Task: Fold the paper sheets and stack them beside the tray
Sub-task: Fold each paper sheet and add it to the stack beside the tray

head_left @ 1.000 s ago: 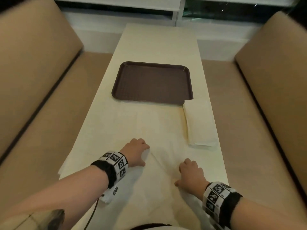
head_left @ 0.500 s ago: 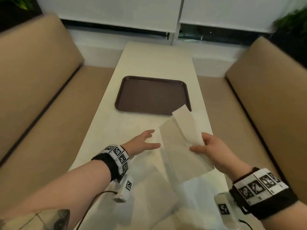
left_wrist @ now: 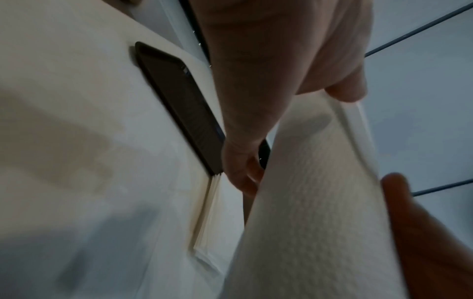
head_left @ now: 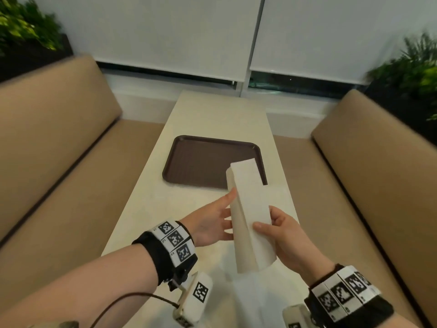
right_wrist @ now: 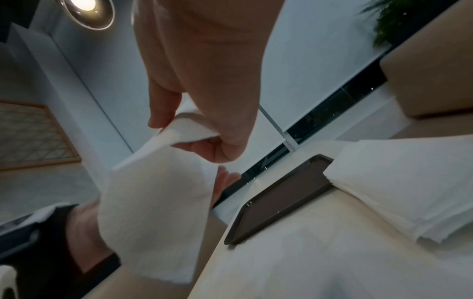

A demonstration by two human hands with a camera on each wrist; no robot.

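The sheet [head_left: 250, 216] is off the table [head_left: 212, 110] now, held in the air between both hands as a long folded strip, narrower than the loose panel it was half a second ago — its far end reaches past the fingertips over the near right corner of the tray [head_left: 208, 159]. The right hand [head_left: 283, 235] has gone from pinching an edge to gripping the strip, thumb curled over its top face, while the left hand [head_left: 212, 221], then open and apart from the paper, now lies along the strip's left edge with fingers nearly straight. The stack [right_wrist: 399, 182] lies beyond the right fingers, touching the tray's corner — unmoved.
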